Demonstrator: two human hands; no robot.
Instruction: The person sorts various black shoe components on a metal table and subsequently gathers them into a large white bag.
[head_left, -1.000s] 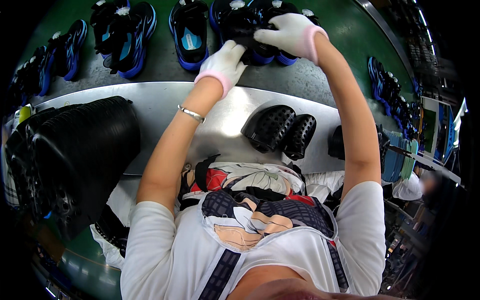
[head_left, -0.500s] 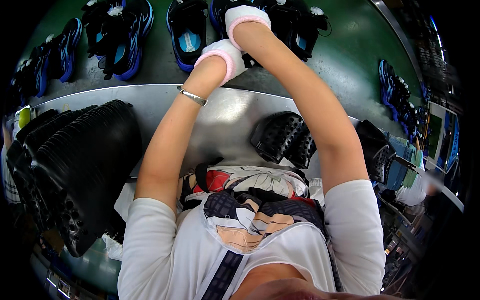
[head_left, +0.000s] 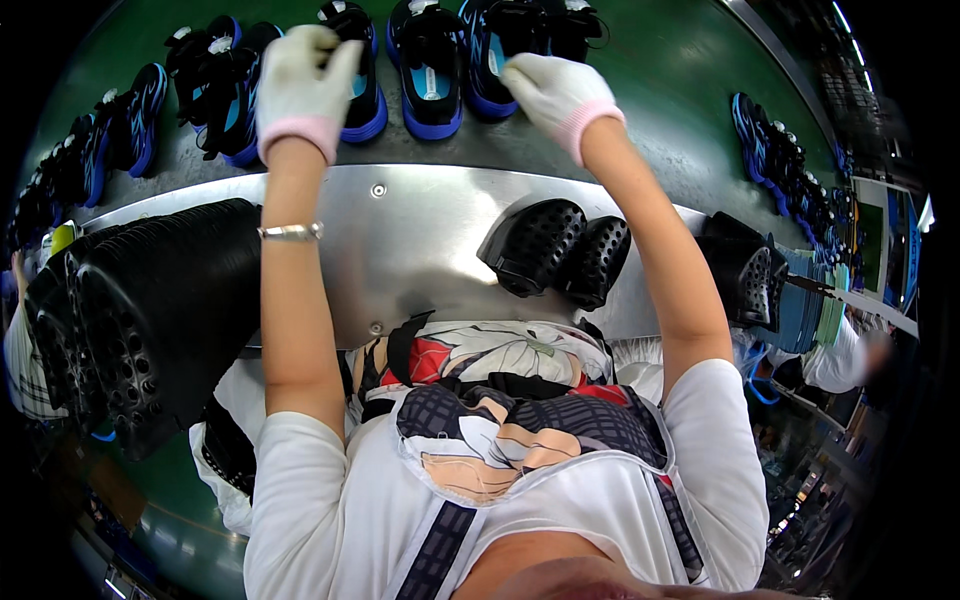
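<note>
Far left: a stack of nested black shells, ribbed along its top and pierced with round holes at the near end, lying on the metal surface. Beyond it, on the green surface, a receding row of shoes, black uppers on blue soles.

Left hand, white-gloved: raised over the row, fingers loosely curled, thumb apart from them — a gap shows between. Nothing visible held. It partly hides a blue-soled shoe; whether they touch cannot be told. Silver bracelet at this wrist.

Centre: the middle shoe stands between the two hands, heel toward the wearer, light-blue insole visible, no hand on it. Just right of it, a further shoe, similarly turned. Nearer, on the metal surface, two perforated black pieces lie side by side.

Right hand, also gloved: thumb and fingers drawn together at the right edge of that further shoe — grip or contact cannot be told. Another black shoe is partly visible beyond.

Right: more perforated black pieces, then upright blue and pale-green sheets. A second shoe row recedes behind.
</note>
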